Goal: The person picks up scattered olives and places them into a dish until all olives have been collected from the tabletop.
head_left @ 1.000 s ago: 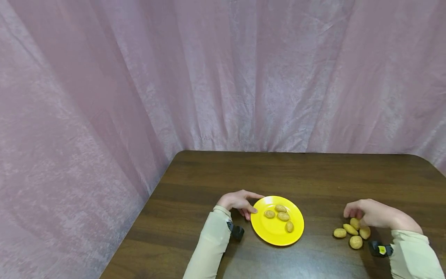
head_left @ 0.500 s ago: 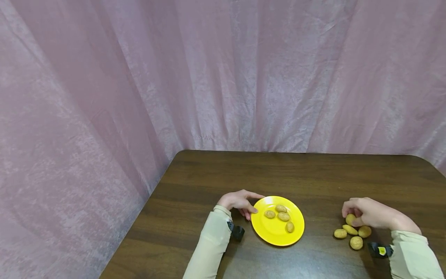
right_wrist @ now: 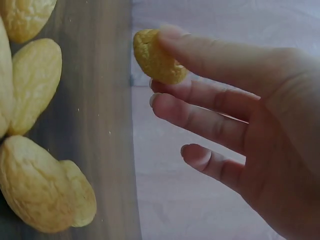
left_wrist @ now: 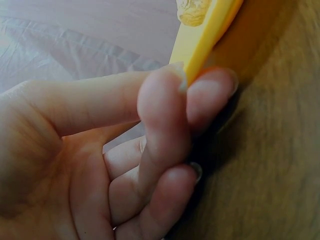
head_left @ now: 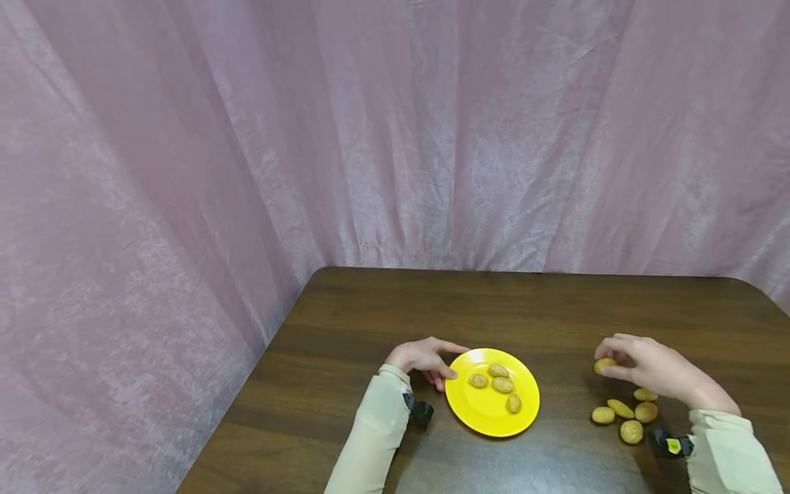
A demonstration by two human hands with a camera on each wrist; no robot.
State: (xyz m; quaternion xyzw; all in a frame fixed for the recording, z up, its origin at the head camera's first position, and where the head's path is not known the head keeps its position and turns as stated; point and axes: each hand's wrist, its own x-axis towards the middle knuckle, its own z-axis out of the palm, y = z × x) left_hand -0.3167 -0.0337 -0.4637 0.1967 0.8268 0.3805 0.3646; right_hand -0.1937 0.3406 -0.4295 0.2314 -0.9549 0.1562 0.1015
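Note:
A yellow plate (head_left: 492, 424) with several small potatoes (head_left: 503, 385) on it lies mid-table. My left hand (head_left: 422, 358) holds its left rim, thumb at the top edge and fingers beneath; the left wrist view shows fingertips right at the plate edge (left_wrist: 204, 47). My right hand (head_left: 654, 367) pinches one potato (head_left: 604, 366) between thumb and fingers, raised over the table. In the right wrist view that potato (right_wrist: 155, 57) shows at the thumb tip, the other fingers loosely bent. A loose group of potatoes (head_left: 620, 408) lies just below this hand.
The dark wooden table (head_left: 395, 302) ends at a pink curtain (head_left: 395, 137) behind and to the left. Each sleeved wrist carries a small black camera, the left one (head_left: 422, 414) near the plate and the right one (head_left: 669, 444) beside the loose potatoes.
My right hand has taken hold of a potato from the group and lifted it, moving away from me and slightly left. My left hand and the plate have stayed put.

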